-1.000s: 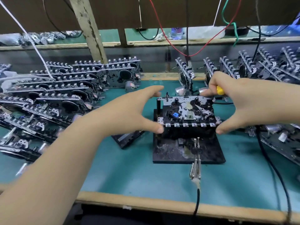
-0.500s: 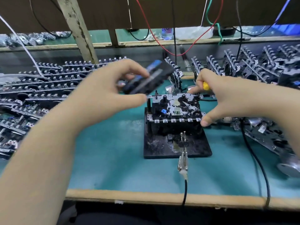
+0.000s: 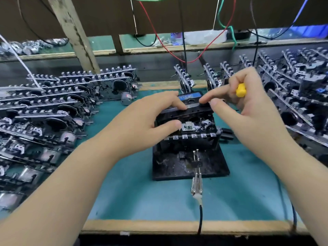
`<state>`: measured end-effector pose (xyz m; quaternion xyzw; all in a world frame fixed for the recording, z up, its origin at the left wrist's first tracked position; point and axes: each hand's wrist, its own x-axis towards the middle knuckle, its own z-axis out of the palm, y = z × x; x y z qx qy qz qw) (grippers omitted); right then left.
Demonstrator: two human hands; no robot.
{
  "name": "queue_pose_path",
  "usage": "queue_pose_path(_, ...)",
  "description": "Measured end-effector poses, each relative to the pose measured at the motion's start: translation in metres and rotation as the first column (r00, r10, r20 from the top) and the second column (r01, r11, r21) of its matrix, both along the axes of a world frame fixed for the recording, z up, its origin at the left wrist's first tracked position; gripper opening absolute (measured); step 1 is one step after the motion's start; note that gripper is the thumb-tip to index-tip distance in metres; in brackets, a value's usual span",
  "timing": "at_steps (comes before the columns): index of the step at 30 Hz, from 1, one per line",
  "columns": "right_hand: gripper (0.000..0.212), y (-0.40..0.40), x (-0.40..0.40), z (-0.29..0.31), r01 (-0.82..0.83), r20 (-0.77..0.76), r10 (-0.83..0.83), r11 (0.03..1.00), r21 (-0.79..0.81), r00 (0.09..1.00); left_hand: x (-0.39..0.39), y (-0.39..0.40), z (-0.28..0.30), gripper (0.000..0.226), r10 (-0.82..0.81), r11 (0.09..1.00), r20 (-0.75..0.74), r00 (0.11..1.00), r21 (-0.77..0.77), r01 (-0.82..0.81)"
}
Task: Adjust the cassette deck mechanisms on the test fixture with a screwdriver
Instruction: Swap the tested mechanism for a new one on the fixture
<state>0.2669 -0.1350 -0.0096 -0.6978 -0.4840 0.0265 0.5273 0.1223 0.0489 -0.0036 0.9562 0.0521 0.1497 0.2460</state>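
Where the teal surface (image 3: 134, 197) meets its wooden edge, a black cable runs up to a metal clip (image 3: 196, 185) on the black test fixture (image 3: 188, 164). On the fixture sits a cassette deck mechanism (image 3: 194, 129). The left hand (image 3: 142, 125) presses a cassette (image 3: 188, 103) down onto it with straight fingers, an open grip. The right hand (image 3: 248, 103) curls its grip around a yellow-handled screwdriver (image 3: 240, 90), forefinger touching the cassette. More mechanisms (image 3: 53, 110) are stacked behind.
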Motion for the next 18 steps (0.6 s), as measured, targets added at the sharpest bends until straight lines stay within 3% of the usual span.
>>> queue_pose_path(3, 0.028, 0.005, 0.005, 0.001, -0.029, -0.037, 0.031, 0.999, 0.042, 0.999, 0.002, 0.002, 0.002, 0.026, 0.006, 0.998, 0.023, 1.000, -0.068, -0.004)
queue_pose_path(7, 0.029, 0.003, 0.009, 0.001, -0.039, -0.035, 0.042, 0.996, 0.084, 0.999, 0.004, -0.003, 0.002, 0.024, -0.056, 0.998, 0.020, 0.998, -0.022, 0.056)
queue_pose_path(12, 0.025, 0.001, 0.001, -0.016, 0.061, 0.010, -0.061, 0.998, -0.022, 0.998, 0.004, -0.004, -0.004, 0.028, -0.032, 0.999, -0.090, 0.995, 0.039, 0.036)
queue_pose_path(18, 0.020, 0.002, -0.003, -0.021, 0.063, -0.051, -0.060, 0.997, 0.053, 0.997, 0.004, 0.000, 0.006, 0.058, -0.030, 0.992, -0.146, 0.989, 0.117, 0.047)
